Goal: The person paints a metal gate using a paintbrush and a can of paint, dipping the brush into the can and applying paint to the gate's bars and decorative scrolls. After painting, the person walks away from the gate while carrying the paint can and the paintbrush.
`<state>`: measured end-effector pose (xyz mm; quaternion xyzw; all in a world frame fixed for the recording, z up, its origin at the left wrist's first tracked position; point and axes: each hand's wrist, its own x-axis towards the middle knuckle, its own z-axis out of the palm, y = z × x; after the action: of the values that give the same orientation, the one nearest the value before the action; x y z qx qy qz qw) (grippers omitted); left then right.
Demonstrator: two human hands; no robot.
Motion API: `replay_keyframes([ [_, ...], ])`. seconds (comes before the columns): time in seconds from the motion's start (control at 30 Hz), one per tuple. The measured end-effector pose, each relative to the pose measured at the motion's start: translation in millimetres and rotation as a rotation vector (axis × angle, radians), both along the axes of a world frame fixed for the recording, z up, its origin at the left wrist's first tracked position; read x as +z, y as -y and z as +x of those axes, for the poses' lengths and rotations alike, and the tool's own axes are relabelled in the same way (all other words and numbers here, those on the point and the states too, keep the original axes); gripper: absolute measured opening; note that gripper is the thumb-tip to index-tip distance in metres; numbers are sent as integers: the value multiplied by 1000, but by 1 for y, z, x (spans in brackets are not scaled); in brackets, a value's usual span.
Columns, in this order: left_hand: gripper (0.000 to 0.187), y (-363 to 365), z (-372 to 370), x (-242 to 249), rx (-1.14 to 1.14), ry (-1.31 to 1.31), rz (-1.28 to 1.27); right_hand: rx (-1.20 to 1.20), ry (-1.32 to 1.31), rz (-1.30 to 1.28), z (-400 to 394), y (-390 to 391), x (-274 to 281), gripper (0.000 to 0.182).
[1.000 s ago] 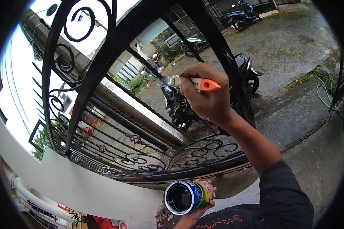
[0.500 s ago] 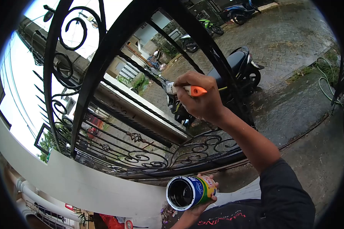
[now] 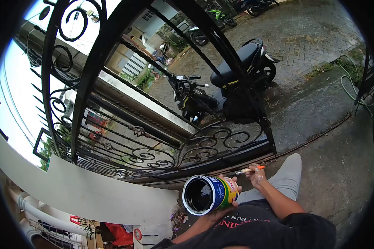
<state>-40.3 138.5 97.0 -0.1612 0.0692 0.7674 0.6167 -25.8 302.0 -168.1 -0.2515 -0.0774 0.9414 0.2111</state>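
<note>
Your left hand (image 3: 223, 213) is gripping the paint can (image 3: 218, 194); your right hand (image 3: 257, 177) is holding the paintbrush (image 3: 242, 171) near it.

Counted: one left hand (image 3: 221, 213), one right hand (image 3: 257, 178), one paint can (image 3: 221, 194), one paintbrush (image 3: 244, 170); nearer beyond bars, one motorcycle (image 3: 249, 54); right, one hose (image 3: 343, 77).

Single head-worn view, wide fisheye, dark rounded border at the edges. Looks forward and steeply down from above the wearer's shirt (image 3: 274, 228), which fills the near edge. Can (image 3: 224, 193) and brush (image 3: 242, 171) sit close below the lens. Frame is tilted: gate (image 3: 84, 79) slants across the left and middle, a bit farther out. Motorcycle (image 3: 237, 66) and paving (image 3: 307, 45) lie beyond, far side; white wall (image 3: 99, 195) near left.
</note>
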Motion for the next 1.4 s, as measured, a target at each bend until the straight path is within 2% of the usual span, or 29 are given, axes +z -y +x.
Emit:
replay_keyframes([
  [0.07, 47, -5, 11, 4, -3, -98, 1, 41, 168, -95, 1, -13, -49, 14],
  [0.1, 47, -8, 15, 3, -11, -132, 14, -57, 161, -73, -6, -20, -59, 14],
  [0.13, 47, -11, 16, 0, -20, -169, 30, -110, 99, -30, -8, -28, -49, 16],
  [0.17, 56, -11, 16, -5, -19, -116, 40, -101, 74, -23, -10, -36, -38, 16],
  [0.37, 58, -24, 27, -9, -24, -163, -50, -54, 69, -21, -8, -43, -38, 20],
  [0.5, 62, -34, 29, -17, -59, -172, 21, -23, 10, -38, -12, -49, -19, 20],
  [0.57, 61, -41, 31, -19, -61, -162, -27, -26, 7, -48, -11, -51, -14, 20],
  [0.77, 64, -64, 34, -18, -66, -109, -48, -50, -18, -90, -11, -58, -20, 23],
  [0.9, 56, -76, 38, -9, -52, -159, -203, -79, 7, -118, -6, -57, -24, 21],
  [1.13, 59, -78, 23, -23, -78, -127, -167, -113, 44, -122, -10, -53, -45, 14],
  [1.3, 67, -83, 3, -30, -60, -131, -17, -127, 103, -105, -13, -54, -46, 11],
  [1.4, 70, -84, -19, -34, -57, -131, -18, -65, 152, -92, -13, -52, -55, 11],
])
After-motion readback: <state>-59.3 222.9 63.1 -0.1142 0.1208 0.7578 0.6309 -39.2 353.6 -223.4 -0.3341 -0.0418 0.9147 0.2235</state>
